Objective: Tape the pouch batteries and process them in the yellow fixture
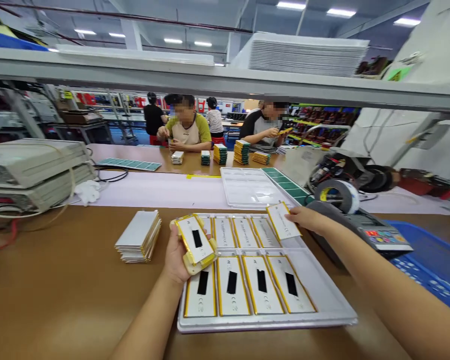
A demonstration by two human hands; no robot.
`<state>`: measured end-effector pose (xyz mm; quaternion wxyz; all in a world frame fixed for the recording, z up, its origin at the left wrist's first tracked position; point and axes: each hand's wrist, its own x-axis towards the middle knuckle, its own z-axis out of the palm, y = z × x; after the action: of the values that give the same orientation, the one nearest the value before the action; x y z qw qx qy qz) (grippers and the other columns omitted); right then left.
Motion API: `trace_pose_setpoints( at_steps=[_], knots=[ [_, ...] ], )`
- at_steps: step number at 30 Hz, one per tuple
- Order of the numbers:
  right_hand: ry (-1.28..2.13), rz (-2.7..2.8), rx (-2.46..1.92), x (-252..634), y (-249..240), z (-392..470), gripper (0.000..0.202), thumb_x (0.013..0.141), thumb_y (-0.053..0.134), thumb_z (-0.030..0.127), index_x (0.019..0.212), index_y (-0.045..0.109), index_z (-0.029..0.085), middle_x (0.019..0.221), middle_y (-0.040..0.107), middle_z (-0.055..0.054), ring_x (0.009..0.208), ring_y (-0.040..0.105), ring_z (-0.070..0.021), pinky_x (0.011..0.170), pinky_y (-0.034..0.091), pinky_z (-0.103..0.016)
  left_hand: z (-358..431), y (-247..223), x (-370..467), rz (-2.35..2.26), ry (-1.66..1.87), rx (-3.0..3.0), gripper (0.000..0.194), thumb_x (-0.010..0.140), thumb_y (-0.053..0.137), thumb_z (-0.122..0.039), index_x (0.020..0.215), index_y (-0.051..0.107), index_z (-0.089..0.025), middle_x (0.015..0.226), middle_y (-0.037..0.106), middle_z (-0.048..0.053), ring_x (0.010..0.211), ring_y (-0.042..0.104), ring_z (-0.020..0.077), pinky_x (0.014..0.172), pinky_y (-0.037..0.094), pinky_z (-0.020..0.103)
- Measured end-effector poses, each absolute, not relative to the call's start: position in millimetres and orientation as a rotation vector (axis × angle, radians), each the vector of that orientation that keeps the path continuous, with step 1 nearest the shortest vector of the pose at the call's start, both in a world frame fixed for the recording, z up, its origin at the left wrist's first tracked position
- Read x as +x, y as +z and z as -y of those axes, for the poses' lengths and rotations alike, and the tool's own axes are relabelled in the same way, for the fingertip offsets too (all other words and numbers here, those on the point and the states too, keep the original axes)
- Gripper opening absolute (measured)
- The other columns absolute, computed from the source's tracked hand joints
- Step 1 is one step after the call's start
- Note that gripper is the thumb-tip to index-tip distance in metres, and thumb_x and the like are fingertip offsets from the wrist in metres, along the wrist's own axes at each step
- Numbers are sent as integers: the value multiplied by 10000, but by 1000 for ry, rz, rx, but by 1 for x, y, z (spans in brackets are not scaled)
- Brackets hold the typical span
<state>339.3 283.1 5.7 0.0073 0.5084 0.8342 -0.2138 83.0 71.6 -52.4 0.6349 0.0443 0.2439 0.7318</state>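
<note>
My left hand (175,257) is wrapped round a pale yellow holder (192,266). In it sits a white pouch battery (189,228) with yellow edges and a black strip of tape. Between the fingers of my right hand (303,219) is a second white battery (281,222), tilted, with no black strip showing. Both hands are over the far part of a clear plastic tray (332,295). Its near row holds several batteries (261,292) with black strips; the batteries (225,232) in its far row show no strips. The left end of that row is partly hidden.
A stack of white batteries (137,232) stands left of the tray. At right are a tape dispenser (375,232), a tape roll (335,196) and a blue basket (431,260). Beyond lies another tray (247,187). Two people sit across the bench. A shelf (195,75) spans overhead.
</note>
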Motion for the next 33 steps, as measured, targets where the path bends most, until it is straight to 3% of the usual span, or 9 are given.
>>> trace_pose_setpoints(
  at_steps=[4, 10, 14, 18, 22, 25, 29, 33],
  knots=[
    [-1077, -2787, 1218, 276, 26, -239, 260, 807, 397, 333, 817, 560, 131, 813, 593, -52, 717, 518, -144, 634, 393, -242, -71, -55, 85, -498, 1643, 144, 583, 711, 426, -617, 988, 581, -127, 872, 644, 141, 789, 606, 273, 749, 452, 494],
    [-1189, -2833, 822, 174, 13, -168, 224, 804, 402, 254, 896, 565, 131, 903, 617, -67, 744, 529, -147, 605, 367, -228, -66, -57, 84, -475, 1724, 183, 551, 741, 413, -588, 1056, 563, -161, 976, 637, 107, 868, 597, 249, 786, 457, 408],
    [-716, -2987, 848, 186, 24, -158, 260, 820, 396, 384, 833, 567, 188, 842, 627, -38, 736, 537, -170, 551, 308, -238, -61, -54, 83, -431, 1722, 205, 635, 697, 406, -652, 1065, 551, -154, 997, 622, 125, 905, 582, 267, 791, 451, 421],
    [-215, -3012, 1200, 253, 31, -179, 295, 862, 312, 383, 813, 548, 213, 794, 624, -30, 706, 544, -174, 527, 261, -252, -59, -52, 82, -393, 1690, 268, 642, 633, 521, -630, 1069, 535, -159, 968, 619, 124, 913, 573, 299, 811, 426, 481],
    [-122, -2724, 1325, 330, 14, -204, 216, 834, 384, 342, 758, 535, 208, 739, 620, -30, 674, 552, -174, 523, 263, -254, -61, -53, 81, -471, 1708, 290, 489, 681, 579, -371, 1116, 507, -158, 1020, 607, 125, 870, 593, 272, 799, 450, 467],
    [-42, -2609, 1328, 376, 1, -206, 185, 825, 394, 281, 756, 544, 198, 797, 632, -44, 734, 570, -186, 549, 287, -259, -67, -51, 83, -627, 1741, 186, 444, 672, 529, -226, 1107, 515, -139, 913, 641, 118, 791, 613, 261, 718, 494, 447],
    [99, -2603, 1284, 401, -5, -194, 177, 820, 402, 244, 742, 547, 181, 793, 635, -60, 755, 575, -198, 569, 313, -268, -74, -39, 89, -827, 1747, 83, 466, 643, 509, -186, 1107, 511, -142, 824, 652, 102, 721, 622, 268, 613, 514, 448],
    [120, -2632, 1241, 394, -11, -184, 201, 827, 382, 220, 784, 569, 161, 796, 637, -88, 756, 577, -214, 594, 345, -279, -73, -30, 94, -921, 1697, 68, 477, 633, 504, -165, 1109, 509, -159, 807, 655, 102, 728, 621, 292, 601, 505, 497]
  ],
)
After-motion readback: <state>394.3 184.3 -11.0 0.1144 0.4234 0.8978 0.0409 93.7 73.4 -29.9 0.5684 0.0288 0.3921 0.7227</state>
